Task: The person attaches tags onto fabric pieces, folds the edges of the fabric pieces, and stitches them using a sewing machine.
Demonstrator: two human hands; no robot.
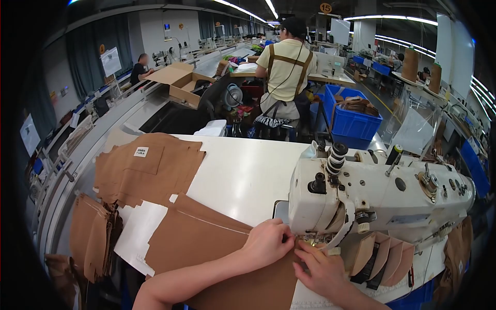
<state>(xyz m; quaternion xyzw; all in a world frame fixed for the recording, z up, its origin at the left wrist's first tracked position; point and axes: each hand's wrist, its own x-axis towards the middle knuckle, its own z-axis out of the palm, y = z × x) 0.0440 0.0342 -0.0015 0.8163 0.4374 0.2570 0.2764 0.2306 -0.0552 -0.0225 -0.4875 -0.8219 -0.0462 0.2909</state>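
Note:
A white sewing machine [382,194] stands on the right of the white table. Beneath its head, a large brown fabric piece [222,248] reaches the needle area. My left hand [268,240] is closed at the fabric's upper right edge, thumb and fingers pinched together beside the needle. My right hand [320,268] lies just right of the needle with its fingers spread, the fingertips at the fabric's edge. What lies right under the needle is too small to make out. Another brown piece with a white label [140,152] is spread at the upper left.
Brown fabric stacks [90,232] hang at the table's left edge. Curved pinkish pieces [387,261] stand right of my right hand. Ahead, a person [289,67] sits with their back to me, near a blue crate [356,124] and an open cardboard box [186,90].

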